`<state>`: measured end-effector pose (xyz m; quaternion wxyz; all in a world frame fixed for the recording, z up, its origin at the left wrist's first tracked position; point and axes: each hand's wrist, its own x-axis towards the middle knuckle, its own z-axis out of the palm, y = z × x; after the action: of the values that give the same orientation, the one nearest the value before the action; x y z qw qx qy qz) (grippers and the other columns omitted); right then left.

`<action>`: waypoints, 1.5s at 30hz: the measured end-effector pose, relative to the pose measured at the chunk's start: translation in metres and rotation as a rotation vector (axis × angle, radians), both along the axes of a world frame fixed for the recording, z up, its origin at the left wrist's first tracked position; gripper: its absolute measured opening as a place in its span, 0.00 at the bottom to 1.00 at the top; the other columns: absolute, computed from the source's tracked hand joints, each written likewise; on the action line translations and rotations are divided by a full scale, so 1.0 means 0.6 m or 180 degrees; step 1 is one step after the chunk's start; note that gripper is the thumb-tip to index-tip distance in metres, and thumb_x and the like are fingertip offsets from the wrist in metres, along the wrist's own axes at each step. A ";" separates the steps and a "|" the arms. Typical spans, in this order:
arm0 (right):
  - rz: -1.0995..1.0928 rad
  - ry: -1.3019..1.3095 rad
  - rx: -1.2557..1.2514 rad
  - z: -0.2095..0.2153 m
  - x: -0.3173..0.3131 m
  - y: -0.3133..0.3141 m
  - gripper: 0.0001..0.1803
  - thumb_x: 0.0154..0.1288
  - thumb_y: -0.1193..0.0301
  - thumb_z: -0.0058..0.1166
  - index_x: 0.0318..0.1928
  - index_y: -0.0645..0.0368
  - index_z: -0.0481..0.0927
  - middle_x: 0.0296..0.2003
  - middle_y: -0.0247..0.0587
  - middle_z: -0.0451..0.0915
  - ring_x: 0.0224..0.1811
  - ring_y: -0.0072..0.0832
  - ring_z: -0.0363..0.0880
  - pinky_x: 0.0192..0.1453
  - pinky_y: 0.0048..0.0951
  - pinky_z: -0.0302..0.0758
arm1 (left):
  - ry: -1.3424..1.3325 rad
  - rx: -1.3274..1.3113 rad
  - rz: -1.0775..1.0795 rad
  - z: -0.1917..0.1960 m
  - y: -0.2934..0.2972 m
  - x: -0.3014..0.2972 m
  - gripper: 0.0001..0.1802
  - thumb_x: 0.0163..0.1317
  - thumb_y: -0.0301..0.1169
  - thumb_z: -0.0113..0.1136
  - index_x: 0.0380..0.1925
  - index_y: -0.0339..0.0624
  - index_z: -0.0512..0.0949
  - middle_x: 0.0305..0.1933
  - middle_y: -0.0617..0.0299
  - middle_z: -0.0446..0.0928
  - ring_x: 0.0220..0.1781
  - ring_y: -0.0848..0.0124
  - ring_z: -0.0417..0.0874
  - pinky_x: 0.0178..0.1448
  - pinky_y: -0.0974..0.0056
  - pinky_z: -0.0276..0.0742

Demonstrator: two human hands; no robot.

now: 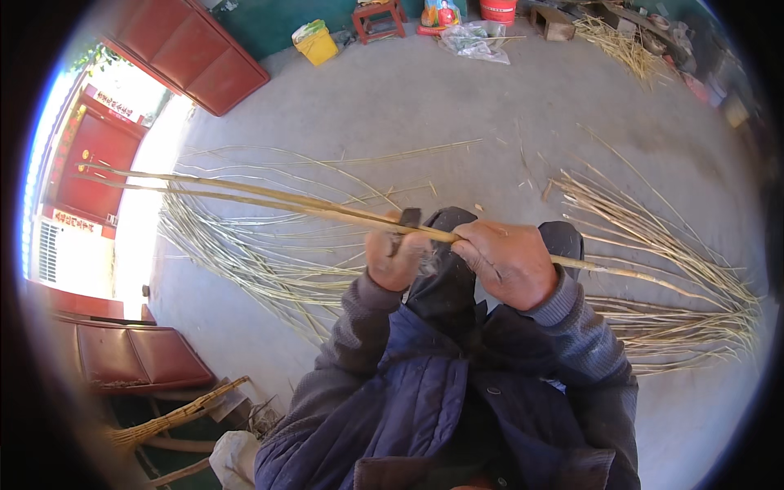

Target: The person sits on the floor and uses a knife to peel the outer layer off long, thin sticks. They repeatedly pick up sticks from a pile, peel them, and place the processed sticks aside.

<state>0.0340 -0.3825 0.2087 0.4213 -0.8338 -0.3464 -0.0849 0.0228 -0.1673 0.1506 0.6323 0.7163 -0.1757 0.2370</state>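
A long pale wooden rod (608, 268) runs across in front of me, above my knees. My right hand (508, 260) is closed around it. To the left the rod lies as two strands (269, 194) that spread slightly apart toward the doorway. Beside my right hand, my left hand (395, 260) is closed on a small dark flat tool (410, 218), which rises above the fingers against the rod. Motion smears part of the left hand, so the tool's exact kind cannot be made out.
Thin pale strips (237, 253) are spread on the floor at left. More rods (670, 237) lie in a bundle at right. At the back stand a yellow bucket (316, 46), a red stool (377, 18) and a red bucket (498, 10). Red door leaves (184, 49) flank the bright doorway.
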 end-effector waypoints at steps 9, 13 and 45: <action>0.0020 -0.0002 -0.0101 -0.007 0.000 -0.001 0.08 0.72 0.67 0.58 0.43 0.59 0.80 0.32 0.47 0.82 0.32 0.48 0.83 0.34 0.41 0.78 | 0.0401 -0.0395 -0.0254 -0.017 -0.009 0.003 0.20 0.71 0.41 0.65 0.36 0.31 0.75 0.29 0.58 0.80 0.28 0.73 0.80 0.34 0.67 0.76; -0.0035 -0.0206 0.0066 -0.012 -0.001 0.012 0.07 0.71 0.67 0.58 0.42 0.57 0.78 0.31 0.43 0.81 0.30 0.45 0.83 0.31 0.41 0.77 | -0.0211 0.0531 0.0115 -0.029 -0.031 0.004 0.19 0.70 0.41 0.65 0.35 0.33 0.76 0.30 0.59 0.80 0.30 0.72 0.80 0.34 0.66 0.75; 0.0069 -0.0374 -0.0171 -0.036 0.055 0.013 0.07 0.71 0.65 0.58 0.39 0.55 0.79 0.30 0.42 0.81 0.32 0.45 0.83 0.33 0.41 0.78 | 0.0312 0.0004 0.0485 -0.035 0.020 0.027 0.14 0.71 0.34 0.62 0.36 0.31 0.80 0.29 0.59 0.80 0.27 0.74 0.80 0.29 0.66 0.74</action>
<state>0.0673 -0.3749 0.1871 0.3786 -0.8346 -0.3817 -0.1198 0.0389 -0.1556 0.1299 0.6199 0.7387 -0.0898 0.2490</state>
